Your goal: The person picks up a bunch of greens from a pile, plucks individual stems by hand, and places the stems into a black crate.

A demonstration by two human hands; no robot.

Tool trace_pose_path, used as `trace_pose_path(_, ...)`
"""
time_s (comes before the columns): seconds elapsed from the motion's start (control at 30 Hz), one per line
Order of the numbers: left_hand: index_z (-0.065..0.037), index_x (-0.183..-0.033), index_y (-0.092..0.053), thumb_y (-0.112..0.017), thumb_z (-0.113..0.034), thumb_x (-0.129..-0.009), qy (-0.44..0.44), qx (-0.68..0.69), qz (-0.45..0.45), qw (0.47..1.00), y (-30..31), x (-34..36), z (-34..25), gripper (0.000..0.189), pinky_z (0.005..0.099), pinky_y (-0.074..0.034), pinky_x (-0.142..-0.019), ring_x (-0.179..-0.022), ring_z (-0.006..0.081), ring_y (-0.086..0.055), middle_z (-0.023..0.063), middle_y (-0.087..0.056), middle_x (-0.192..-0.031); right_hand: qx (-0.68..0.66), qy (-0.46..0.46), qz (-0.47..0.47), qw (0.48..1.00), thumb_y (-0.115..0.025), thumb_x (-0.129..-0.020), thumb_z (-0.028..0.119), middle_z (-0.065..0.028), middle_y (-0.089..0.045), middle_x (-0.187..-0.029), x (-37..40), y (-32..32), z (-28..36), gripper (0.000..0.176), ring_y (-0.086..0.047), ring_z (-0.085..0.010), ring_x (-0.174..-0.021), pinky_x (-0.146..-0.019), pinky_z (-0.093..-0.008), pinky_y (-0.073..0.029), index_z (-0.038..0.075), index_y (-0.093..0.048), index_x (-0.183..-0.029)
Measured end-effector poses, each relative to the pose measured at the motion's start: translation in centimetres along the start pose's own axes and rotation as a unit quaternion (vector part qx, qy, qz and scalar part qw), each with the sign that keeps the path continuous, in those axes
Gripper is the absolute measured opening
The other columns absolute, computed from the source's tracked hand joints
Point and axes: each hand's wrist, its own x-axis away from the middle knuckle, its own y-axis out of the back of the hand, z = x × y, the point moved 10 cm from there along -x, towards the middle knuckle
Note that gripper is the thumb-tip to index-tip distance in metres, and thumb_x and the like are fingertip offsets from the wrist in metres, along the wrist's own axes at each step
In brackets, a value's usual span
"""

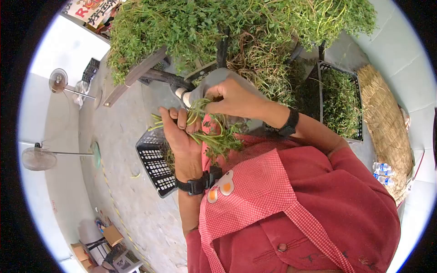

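Bundling seems to be the step in hand, judging by how you are holding things. The heap of greens [191, 27] is filling the tabletop ahead of you, and the bunch of stems [218, 139] you are working on is hanging just below that heap, in front of your apron. Your left hand [180, 136] is closing around the cut ends, fingers curled tight on the bunch. Your right hand [234, 95] is pinching stems at the top of the bunch, nearer the heap. The next move likely calls for evening up the ends while you are keeping the left grip firm, so that loose sprigs are not slipping out.

Below the heap the concrete floor [123, 136] is lying open. To the right of the heap, a straw bundle [387, 123] is lying beside a black crate [320, 95] holding more greens. Under your hands, below the heap, a second black crate [154, 170] is sitting on the floor. Far left of the heap a standing fan [58, 81] is facing the work, and water bottles [382, 169] are lying below the straw. Nothing is blocking your hands; only trailing leaves are crowding the grip.
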Motion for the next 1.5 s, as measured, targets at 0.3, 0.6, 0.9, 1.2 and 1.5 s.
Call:
trace_pose_path(0.3, -0.017, -0.066, -0.036, -0.037, -0.042, -0.094, -0.057, -0.048, -0.036, 0.997, 0.3, 0.4, -3.1, 0.038, 0.0229, -0.024, -0.033, -0.033, 0.0072, -0.017, -0.0062, -0.026, -0.046, -0.136, 0.133, 0.052, 0.980, -0.062, -0.070, 0.022, -0.0152, -0.056, -0.059, -0.1, -1.0, 0.7, 0.024, -0.052, -0.0202, -0.051, -0.053, -0.0336, -0.042, 0.001, -0.065, -0.082)
trace_pose_path(0.6, -0.017, -0.065, -0.035, -0.037, -0.039, -0.094, -0.077, -0.053, -0.066, 0.993, 0.8, 0.4, -3.6, 0.037, 0.0245, -0.025, -0.035, -0.034, 0.0095, -0.018, -0.0061, -0.025, -0.046, 0.263, 0.146, -0.056, 0.952, -0.053, -0.078, 0.021, -0.0156, -0.057, -0.063, 0.8, -0.1, 2.9, 0.021, -0.057, -0.0325, -0.060, -0.057, -0.0410, -0.045, 0.001, -0.059, -0.083)
trace_pose_path(0.9, -0.017, -0.056, -0.026, -0.035, -0.034, -0.096, -0.109, -0.026, -0.119, 0.987, 2.7, 0.0, -5.5, 0.044, 0.0252, -0.022, -0.040, -0.037, 0.0096, -0.015, -0.0062, -0.022, -0.046, -0.380, -0.078, -0.103, 0.916, -0.043, -0.088, 0.024, -0.0025, -0.038, -0.056, -3.1, 4.4, -9.6, 0.024, -0.040, -0.0146, -0.046, -0.040, -0.0307, -0.034, 0.008, -0.048, -0.070)
trace_pose_path(1.2, -0.015, -0.058, -0.037, -0.030, -0.038, -0.095, -0.084, 0.079, -0.082, 0.990, 3.5, -0.9, -4.9, 0.044, 0.0255, -0.023, -0.038, -0.036, 0.0095, -0.020, -0.0052, -0.026, -0.044, -0.055, 0.322, -0.105, 0.939, -0.055, -0.080, 0.022, -0.0135, -0.059, -0.069, 1.9, 1.8, 4.9, 0.019, -0.060, -0.0229, -0.063, -0.053, -0.0351, -0.046, 0.004, -0.059, -0.083)
trace_pose_path(1.5, -0.015, -0.061, -0.037, -0.033, -0.036, -0.095, -0.118, 0.058, -0.141, 0.981, 3.2, 0.1, -4.9, 0.040, 0.0244, -0.025, -0.039, -0.037, 0.0096, -0.022, -0.0051, -0.027, -0.046, 0.135, 0.242, 0.026, 0.960, -0.063, -0.073, 0.019, -0.0164, -0.059, -0.073, 1.2, -3.9, 4.0, 0.021, -0.058, -0.0327, -0.066, -0.059, -0.0418, -0.044, 0.002, -0.061, -0.085)
